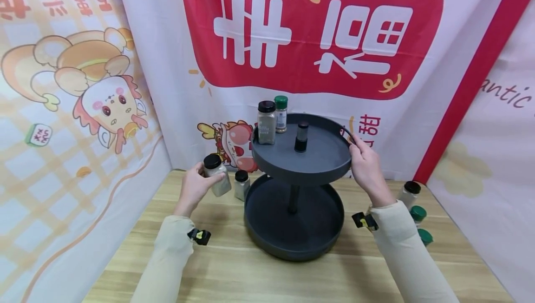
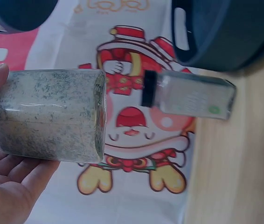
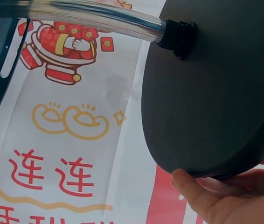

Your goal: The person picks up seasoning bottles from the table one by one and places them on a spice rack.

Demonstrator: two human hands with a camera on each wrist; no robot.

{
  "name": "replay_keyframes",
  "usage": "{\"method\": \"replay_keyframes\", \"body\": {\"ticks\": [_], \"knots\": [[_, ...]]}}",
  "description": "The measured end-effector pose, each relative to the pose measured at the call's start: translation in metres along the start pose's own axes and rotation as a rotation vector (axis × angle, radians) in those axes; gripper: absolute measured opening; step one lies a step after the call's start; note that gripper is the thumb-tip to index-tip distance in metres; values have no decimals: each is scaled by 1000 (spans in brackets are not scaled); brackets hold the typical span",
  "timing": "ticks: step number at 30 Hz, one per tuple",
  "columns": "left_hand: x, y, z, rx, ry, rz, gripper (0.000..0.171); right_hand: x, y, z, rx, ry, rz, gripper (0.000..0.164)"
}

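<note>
My left hand [image 1: 197, 184] holds a clear spice jar [image 1: 221, 183] with a black lid, raised left of a dark two-tier turntable rack [image 1: 294, 242]. In the left wrist view, thumb and fingers grip this jar [image 2: 48, 116], which contains a pale seasoning with dark flecks. With my right hand [image 1: 368, 168] I grip the right rim of the upper tier [image 1: 326, 154]; the right wrist view has its fingers at the edge of the tier's underside [image 3: 216, 102]. A black-lidded jar [image 1: 266, 124] and a green-lidded jar [image 1: 281, 116] stand on the upper tier's left.
Another black-lidded jar [image 1: 242, 186] stands on the wooden table [image 1: 217, 270], just left of the lower tier. Beyond my right forearm are a black-lidded jar [image 1: 408, 194] and two green-lidded jars [image 1: 418, 213]. Printed cloth [image 1: 167, 70] hangs behind and at both sides.
</note>
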State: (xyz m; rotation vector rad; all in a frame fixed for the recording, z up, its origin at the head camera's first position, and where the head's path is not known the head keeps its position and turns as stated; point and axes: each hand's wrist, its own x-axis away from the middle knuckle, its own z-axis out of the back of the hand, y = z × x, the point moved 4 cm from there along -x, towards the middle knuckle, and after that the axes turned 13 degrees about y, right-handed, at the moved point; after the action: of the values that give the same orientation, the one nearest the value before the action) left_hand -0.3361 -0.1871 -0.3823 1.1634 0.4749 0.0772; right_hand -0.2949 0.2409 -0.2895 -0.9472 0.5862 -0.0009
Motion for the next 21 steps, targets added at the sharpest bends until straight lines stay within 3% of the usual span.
{"method": "replay_keyframes", "body": {"ticks": [11,21], "knots": [[-2,40,0,7,-31,-25,60,5,-2,-1,10,9,-14,53],[-5,77,7,58,0,-75,61,6,-4,0,29,26,-4,53]]}}
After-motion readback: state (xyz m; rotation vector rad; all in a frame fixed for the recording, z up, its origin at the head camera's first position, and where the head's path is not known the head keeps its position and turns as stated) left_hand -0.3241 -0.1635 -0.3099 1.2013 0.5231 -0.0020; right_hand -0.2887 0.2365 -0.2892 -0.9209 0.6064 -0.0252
